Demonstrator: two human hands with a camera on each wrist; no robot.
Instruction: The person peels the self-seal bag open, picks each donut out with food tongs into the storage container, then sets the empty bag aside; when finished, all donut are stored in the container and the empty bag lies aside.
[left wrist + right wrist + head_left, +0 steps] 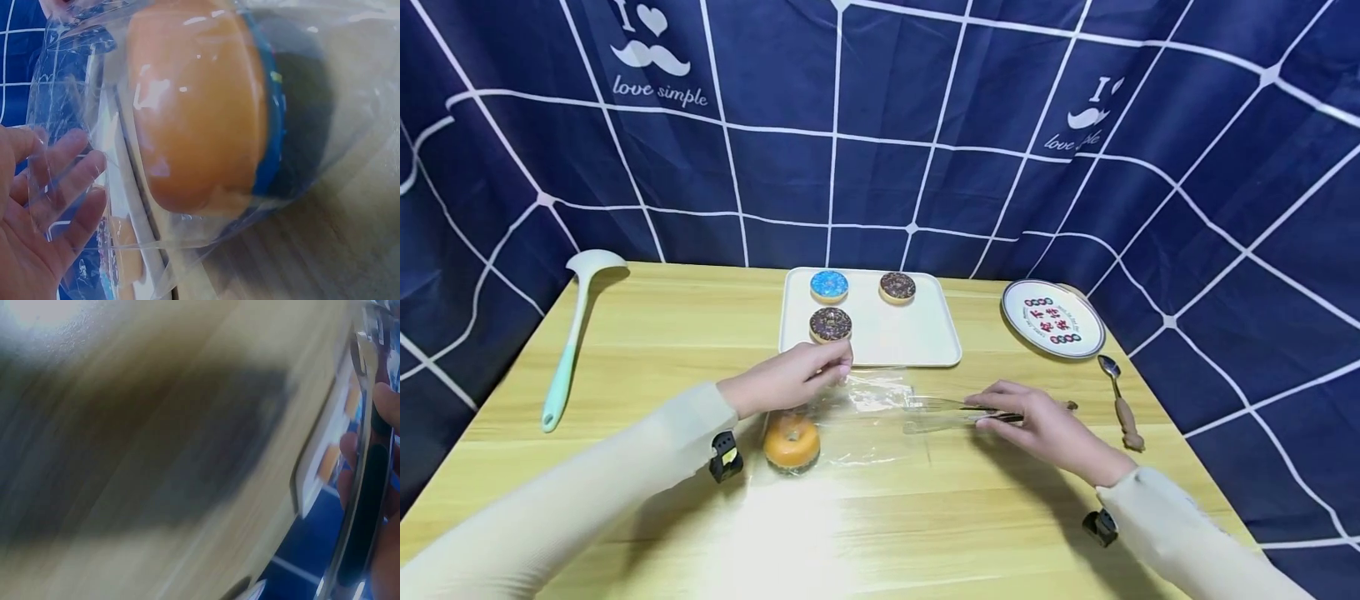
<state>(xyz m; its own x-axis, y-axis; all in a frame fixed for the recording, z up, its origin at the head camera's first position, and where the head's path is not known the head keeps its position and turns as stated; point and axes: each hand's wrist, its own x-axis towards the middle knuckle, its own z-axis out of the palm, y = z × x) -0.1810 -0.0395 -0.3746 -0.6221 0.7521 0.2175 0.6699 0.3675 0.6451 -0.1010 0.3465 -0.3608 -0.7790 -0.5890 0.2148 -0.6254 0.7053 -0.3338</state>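
My left hand (pixel 793 375) pinches the edge of a clear plastic bag (pixel 880 392), its other fingers showing through the film in the left wrist view. Inside the bag is a donut (pixel 197 112), tan base up with blue icing underneath; it hangs low over the table in the head view. My right hand (pixel 1037 421) grips metal tongs (pixel 951 408) by their dark handles (pixel 365 512). The tips of the tongs point left and overlap the bag's right end. Behind the left hand, a chocolate donut (pixel 831 323) sits on a white tray (pixel 917 342).
Also on the tray are a blue donut (pixel 829 285) and another chocolate donut (pixel 897 287). A mint-handled ladle (pixel 572 350) lies at the left. At the right are a white plate (pixel 1052 317) with red lettering and a wooden-handled spoon (pixel 1123 408). Blue gridded cloth (pixel 880 125) backs the table.
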